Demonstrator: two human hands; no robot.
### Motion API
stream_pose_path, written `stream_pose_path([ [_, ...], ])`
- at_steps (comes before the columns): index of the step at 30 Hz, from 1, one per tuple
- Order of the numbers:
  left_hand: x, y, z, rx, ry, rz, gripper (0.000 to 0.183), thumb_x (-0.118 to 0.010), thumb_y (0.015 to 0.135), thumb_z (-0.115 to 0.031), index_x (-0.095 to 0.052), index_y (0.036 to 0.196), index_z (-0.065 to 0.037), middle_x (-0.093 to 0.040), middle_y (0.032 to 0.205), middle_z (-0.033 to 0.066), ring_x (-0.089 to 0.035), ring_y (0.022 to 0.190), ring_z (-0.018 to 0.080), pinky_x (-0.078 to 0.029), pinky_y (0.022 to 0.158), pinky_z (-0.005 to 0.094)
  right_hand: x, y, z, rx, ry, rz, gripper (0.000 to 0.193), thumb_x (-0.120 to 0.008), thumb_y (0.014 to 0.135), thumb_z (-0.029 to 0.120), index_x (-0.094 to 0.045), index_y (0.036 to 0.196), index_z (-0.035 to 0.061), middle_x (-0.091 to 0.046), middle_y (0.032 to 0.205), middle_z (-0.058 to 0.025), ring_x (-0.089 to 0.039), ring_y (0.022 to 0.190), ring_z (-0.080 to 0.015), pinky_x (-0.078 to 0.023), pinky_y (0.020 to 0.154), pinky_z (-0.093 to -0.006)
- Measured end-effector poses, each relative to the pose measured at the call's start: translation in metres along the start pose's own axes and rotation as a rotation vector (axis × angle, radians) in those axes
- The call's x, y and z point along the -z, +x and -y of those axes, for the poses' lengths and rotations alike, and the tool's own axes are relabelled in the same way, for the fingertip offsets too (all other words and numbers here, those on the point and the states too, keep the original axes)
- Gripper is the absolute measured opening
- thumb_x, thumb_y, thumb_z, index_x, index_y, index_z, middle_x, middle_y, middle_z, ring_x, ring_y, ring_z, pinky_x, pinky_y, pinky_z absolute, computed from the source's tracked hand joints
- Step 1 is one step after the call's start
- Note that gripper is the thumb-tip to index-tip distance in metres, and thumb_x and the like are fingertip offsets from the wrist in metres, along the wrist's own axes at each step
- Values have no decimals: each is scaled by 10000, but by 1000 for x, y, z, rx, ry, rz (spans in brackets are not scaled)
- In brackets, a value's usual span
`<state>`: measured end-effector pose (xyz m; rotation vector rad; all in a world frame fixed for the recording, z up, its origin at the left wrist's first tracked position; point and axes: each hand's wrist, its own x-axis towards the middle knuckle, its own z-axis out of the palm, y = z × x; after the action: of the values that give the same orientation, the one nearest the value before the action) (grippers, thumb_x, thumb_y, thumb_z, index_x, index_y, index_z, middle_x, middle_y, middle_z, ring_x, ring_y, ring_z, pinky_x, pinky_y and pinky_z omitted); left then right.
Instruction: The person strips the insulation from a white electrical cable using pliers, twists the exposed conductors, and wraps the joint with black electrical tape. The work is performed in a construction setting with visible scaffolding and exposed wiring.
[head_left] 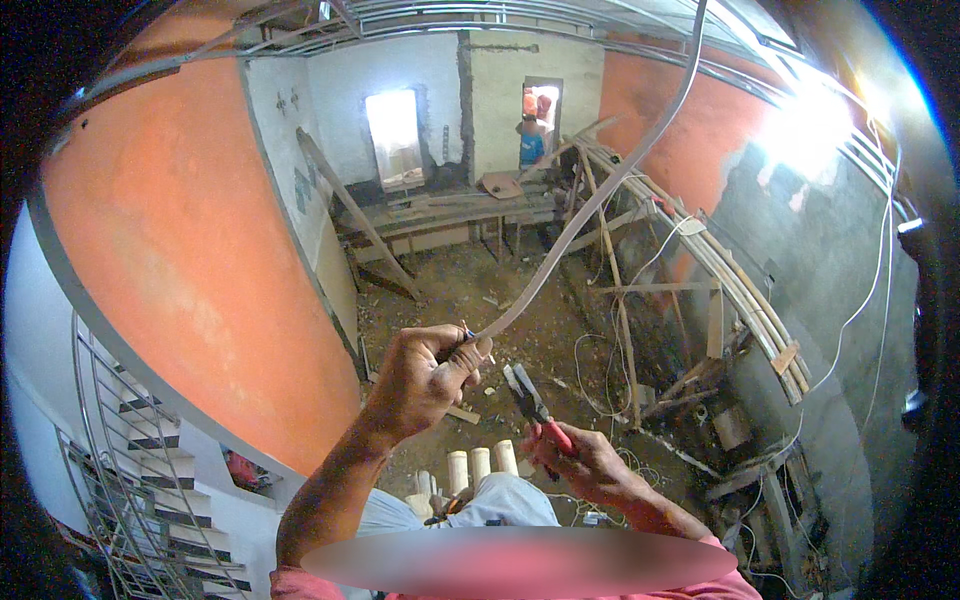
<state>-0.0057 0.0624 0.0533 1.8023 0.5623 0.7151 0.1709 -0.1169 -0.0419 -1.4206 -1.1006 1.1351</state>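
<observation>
My left hand (425, 375) is closed in a pinch around the lower end of a long grey cable (590, 205). From there the cable rises to the right, up to the metal ceiling frame. Short bits of wire, one of them bluish, poke out by the thumb and forefinger. Just to the right and a little lower, my right hand (595, 468) grips a pair of pliers (528, 398) by its red handles. The jaws point up toward the cable end and stand apart from it. Whether the jaws hold anything is too small to tell.
Bamboo poles and planks form a scaffold (715, 265) on the right, with loose white wires hanging around it. Bamboo ends (480, 462) stand by my legs. Stairs with a metal railing (100, 400) lie lower left. A person in blue (531, 148) is at the far opening.
</observation>
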Motion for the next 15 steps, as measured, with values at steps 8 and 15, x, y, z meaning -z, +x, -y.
stream_pose_path([
  [8, -8, -5, -14, 43, 69, -25, 336, -633, 988, -268, -657, 777, -6, -611, 622, 20, -577, 485, 78, -453, 441, 272, -1, 13, -1, 519, -786, -445, 342, -634, 952, 137, -592, 1261, -3, -686, 1026, -208, -675, 853, -348, -539, 758, -419],
  [15, -15, -5, -10, -26, 99, -68, 321, -611, 1002, -254, -641, 798, -8, -604, 639, 20, -562, 507, 74, -454, 464, 273, 0, 9, 8, 386, -658, -443, 337, -629, 958, 172, -608, 1234, -19, -694, 1028, -192, -687, 871, -317, -538, 757, -397],
])
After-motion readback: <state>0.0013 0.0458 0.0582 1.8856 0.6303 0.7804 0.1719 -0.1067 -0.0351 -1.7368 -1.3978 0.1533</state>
